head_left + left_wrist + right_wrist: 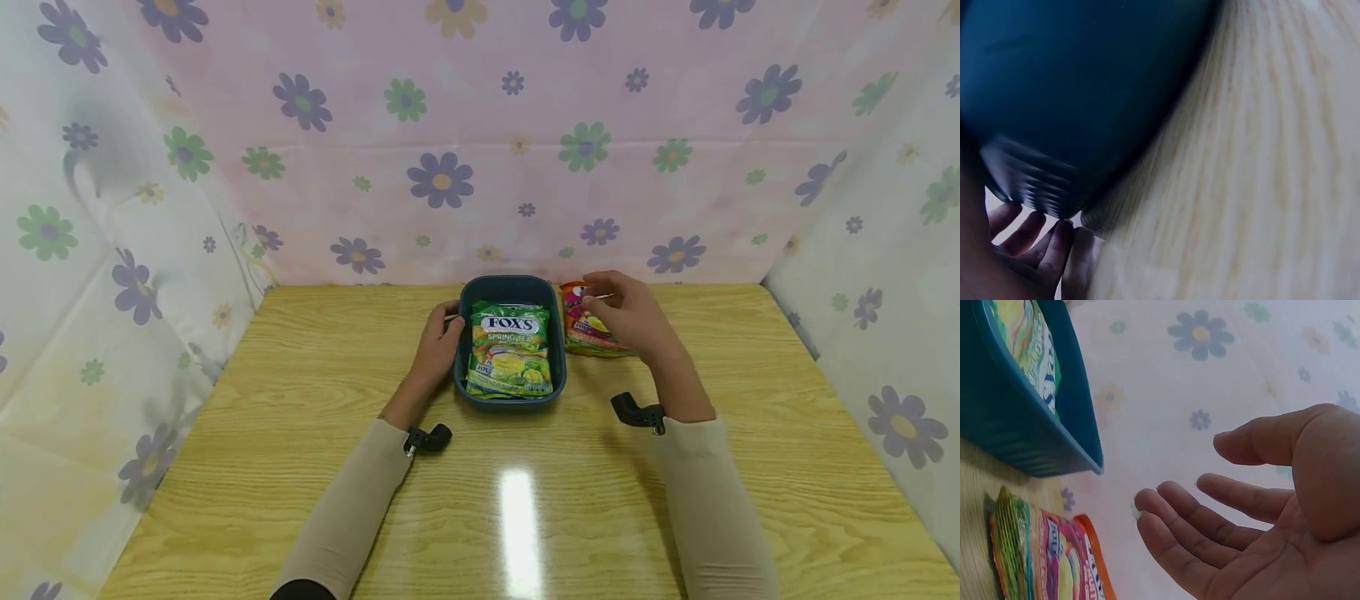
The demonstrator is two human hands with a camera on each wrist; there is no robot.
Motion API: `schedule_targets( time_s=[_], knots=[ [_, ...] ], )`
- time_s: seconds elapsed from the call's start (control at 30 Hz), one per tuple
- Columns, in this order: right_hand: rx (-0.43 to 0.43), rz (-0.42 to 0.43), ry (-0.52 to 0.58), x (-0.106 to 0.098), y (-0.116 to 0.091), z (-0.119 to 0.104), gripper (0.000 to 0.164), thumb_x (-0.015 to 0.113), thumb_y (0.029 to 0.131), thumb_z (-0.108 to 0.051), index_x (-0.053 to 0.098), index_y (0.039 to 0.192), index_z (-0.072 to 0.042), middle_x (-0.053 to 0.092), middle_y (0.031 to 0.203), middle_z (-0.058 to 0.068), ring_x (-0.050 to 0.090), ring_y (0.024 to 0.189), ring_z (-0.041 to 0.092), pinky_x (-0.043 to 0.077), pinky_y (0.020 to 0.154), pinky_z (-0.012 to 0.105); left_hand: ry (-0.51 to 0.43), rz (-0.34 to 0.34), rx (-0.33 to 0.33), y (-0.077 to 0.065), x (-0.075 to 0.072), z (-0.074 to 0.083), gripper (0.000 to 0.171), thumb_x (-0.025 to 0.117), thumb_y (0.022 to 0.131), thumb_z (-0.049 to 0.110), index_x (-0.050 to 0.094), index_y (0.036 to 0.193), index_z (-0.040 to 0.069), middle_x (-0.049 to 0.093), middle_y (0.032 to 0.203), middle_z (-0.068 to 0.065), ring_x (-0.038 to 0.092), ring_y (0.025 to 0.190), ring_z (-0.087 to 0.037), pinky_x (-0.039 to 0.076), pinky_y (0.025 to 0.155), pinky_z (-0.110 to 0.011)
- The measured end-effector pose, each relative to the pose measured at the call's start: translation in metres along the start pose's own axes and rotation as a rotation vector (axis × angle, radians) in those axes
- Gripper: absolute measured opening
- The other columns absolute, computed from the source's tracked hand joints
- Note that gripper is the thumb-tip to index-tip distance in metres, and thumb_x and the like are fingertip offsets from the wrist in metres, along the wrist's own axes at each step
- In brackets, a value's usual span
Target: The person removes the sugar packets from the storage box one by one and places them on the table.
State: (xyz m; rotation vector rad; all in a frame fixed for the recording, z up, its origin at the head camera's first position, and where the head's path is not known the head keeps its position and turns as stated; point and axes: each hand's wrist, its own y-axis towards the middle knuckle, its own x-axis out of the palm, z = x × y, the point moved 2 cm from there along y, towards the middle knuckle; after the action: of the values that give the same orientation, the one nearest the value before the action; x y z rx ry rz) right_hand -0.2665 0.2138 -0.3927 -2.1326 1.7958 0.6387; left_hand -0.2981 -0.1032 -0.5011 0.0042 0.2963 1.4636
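Observation:
A dark blue plastic bin stands on the table, holding a green bag of Fox's Spring Tea candy. At the bin's left side is my left hand; in the left wrist view its extended fingertips touch the outer wall. My right hand hovers over a red and orange candy bag lying right of the bin, partly covering it in the head view. Seen from the right wrist, that hand's fingers are loosely bent, thumb apart, with nothing between them.
Beneath everything is a wood-grain table. A flowered curtain rises directly behind the bin and bag, and cloth also hangs at both sides. Each wrist carries a small black camera.

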Motion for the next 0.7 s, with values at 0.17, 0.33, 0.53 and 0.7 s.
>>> schedule_targets(
  time_s=[0.17,0.33,0.53,0.7],
  knots=[
    [-0.026,-0.055,0.013,0.009,0.0,-0.007,0.041,0.059,0.109,-0.017,0.057,0.148,-0.003,0.062,0.138,0.023,0.066,0.124,0.04,0.053,0.104,0.055,-0.01,-0.006,0.003,0.0,0.0,0.001,0.045,0.042,0.113,0.018,0.044,0.155,0.0,0.046,0.152,-0.022,0.055,0.134,-0.039,0.046,0.109,-0.057],
    [-0.064,-0.102,0.028,0.015,-0.001,-0.013,0.044,0.061,0.108,-0.016,0.056,0.148,0.0,0.062,0.137,0.024,0.065,0.124,0.039,0.052,0.106,0.055,-0.013,-0.006,0.005,0.001,0.002,0.001,0.046,0.042,0.114,0.016,0.04,0.157,-0.002,0.039,0.157,-0.025,0.052,0.137,-0.044,0.043,0.113,-0.059],
    [-0.059,-0.149,0.022,0.026,-0.004,-0.019,0.05,0.059,0.109,-0.016,0.048,0.155,0.0,0.061,0.141,0.025,0.06,0.13,0.041,0.051,0.107,0.057,0.007,0.003,0.015,0.001,0.003,-0.001,0.044,0.041,0.113,0.016,0.042,0.154,0.0,0.04,0.155,-0.021,0.055,0.135,-0.039,0.045,0.112,-0.056],
    [-0.027,-0.205,-0.003,0.037,-0.006,-0.022,0.052,0.058,0.11,-0.018,0.045,0.157,-0.002,0.059,0.144,0.025,0.056,0.137,0.043,0.048,0.109,0.059,0.026,0.004,0.019,0.001,0.005,0.0,0.045,0.038,0.113,0.015,0.04,0.154,-0.002,0.038,0.155,-0.022,0.055,0.133,-0.037,0.046,0.111,-0.053]
  ],
)
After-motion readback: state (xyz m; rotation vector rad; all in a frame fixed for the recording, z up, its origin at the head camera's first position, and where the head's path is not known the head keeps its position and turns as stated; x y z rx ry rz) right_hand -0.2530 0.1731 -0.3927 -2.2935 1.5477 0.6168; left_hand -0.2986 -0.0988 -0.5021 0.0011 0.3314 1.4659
